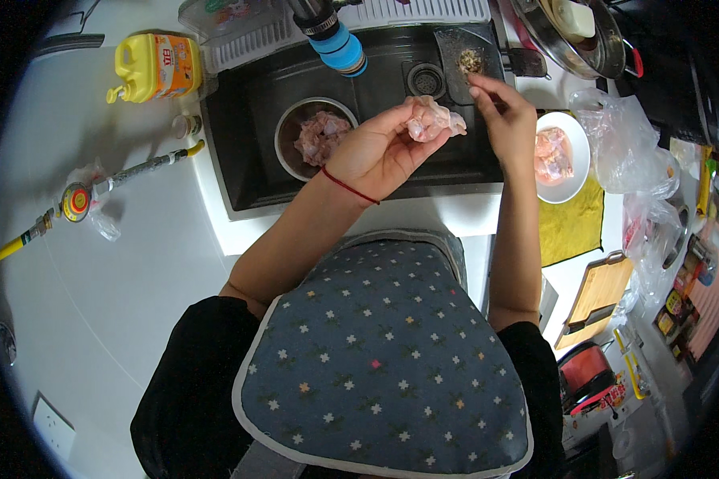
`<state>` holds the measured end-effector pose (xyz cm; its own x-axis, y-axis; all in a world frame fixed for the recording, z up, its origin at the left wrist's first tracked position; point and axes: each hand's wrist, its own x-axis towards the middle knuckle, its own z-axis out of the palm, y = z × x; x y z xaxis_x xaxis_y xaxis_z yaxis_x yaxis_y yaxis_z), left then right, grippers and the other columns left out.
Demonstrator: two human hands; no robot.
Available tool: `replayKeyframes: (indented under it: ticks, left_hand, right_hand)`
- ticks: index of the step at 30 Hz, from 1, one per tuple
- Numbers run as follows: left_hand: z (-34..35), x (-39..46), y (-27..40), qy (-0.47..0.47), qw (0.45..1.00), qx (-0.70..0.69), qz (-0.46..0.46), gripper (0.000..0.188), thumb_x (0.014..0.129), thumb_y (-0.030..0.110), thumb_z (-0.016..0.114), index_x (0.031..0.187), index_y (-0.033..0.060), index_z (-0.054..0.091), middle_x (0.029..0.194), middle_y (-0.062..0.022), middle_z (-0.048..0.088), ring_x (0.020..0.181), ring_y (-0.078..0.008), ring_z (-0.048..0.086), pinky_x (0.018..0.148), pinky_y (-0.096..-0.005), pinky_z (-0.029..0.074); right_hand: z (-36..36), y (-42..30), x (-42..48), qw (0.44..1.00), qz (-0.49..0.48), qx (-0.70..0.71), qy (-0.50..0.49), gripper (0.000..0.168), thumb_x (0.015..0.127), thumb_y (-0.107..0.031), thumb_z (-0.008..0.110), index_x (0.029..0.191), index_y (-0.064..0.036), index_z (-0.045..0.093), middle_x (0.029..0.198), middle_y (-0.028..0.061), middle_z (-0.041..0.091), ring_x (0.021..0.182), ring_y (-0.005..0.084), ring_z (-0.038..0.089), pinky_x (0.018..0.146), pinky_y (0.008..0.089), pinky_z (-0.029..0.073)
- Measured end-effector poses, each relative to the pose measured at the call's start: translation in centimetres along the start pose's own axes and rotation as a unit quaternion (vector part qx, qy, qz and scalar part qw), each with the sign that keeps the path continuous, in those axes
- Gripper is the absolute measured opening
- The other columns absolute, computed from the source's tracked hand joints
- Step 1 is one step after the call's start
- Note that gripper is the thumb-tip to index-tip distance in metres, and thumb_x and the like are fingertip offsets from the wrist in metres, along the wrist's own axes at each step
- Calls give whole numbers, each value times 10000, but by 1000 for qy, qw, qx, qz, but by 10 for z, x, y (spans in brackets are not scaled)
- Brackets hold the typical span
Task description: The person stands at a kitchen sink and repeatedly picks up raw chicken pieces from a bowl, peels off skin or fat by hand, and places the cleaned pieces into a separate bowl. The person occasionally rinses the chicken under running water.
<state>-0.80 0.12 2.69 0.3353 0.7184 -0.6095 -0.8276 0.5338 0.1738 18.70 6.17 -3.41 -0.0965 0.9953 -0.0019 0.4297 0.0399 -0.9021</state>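
A piece of raw poultry (430, 120) rests in my left hand (378, 143), gripped by thumb and fingers above the black sink (389, 173). My right hand (503, 111) is at the sink's right side, thumb and index fingertips close together beside a small heap of wet scraps (470, 61) on a dark tray (455, 90). Whether anything is between those fingertips is too small to tell. Left in the sink, partly behind my left wrist, a metal bowl (281, 141) holds raw meat pieces (322, 136). A white plate (582, 158) with more raw meat (552, 157) stands right of my right forearm.
A blue-ended faucet (338, 51) overhangs the sink's back, near the drain (426, 81). Left stands a yellow jug (156, 67). Metal pans (605, 54), a plastic bag (623, 143), a yellow cloth (572, 224) and a wooden cutting board (596, 293) lie along the right.
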Motion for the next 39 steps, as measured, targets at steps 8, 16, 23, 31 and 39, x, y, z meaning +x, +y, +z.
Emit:
replayKeyframes:
  ticks: [8,16,23,31,39]
  left_hand:
    - [-7,3,-10,-112,994,16,12,214,1011,153,434,1131,-2,521,1032,-83,557,979,-152,572,965,-324,495]
    - [-7,-2,-25,-142,975,136,103,187,989,88,463,1156,32,525,1265,-113,540,1139,-175,554,996,-309,469]
    - [-15,2,-26,-150,977,106,109,213,981,75,467,1179,35,536,1338,-134,503,1207,-219,529,1034,-327,456]
    - [-58,6,-11,-17,976,146,160,115,906,-27,476,911,30,577,1137,-144,603,1120,-243,581,964,-328,485]
    - [-370,86,25,222,899,263,272,308,963,129,452,1255,88,538,1116,-49,604,824,-167,585,662,-296,461]
  right_hand:
    - [10,-55,-58,978,-114,171,25,278,748,-40,770,1016,-73,702,998,60,619,831,108,557,628,217,449]
    - [6,-53,-65,967,-137,211,48,153,800,1,711,940,-20,651,1036,71,594,855,109,547,700,224,443]
    - [11,-43,-75,825,27,565,9,85,904,-69,627,972,-31,592,1041,67,572,869,94,508,797,247,408]
    - [6,-16,-79,906,164,389,33,161,964,-157,569,1018,-13,615,905,65,671,749,79,570,711,233,463]
    - [-77,58,-74,922,34,-291,251,255,761,-60,709,1009,-34,654,902,160,654,827,317,621,753,405,493]
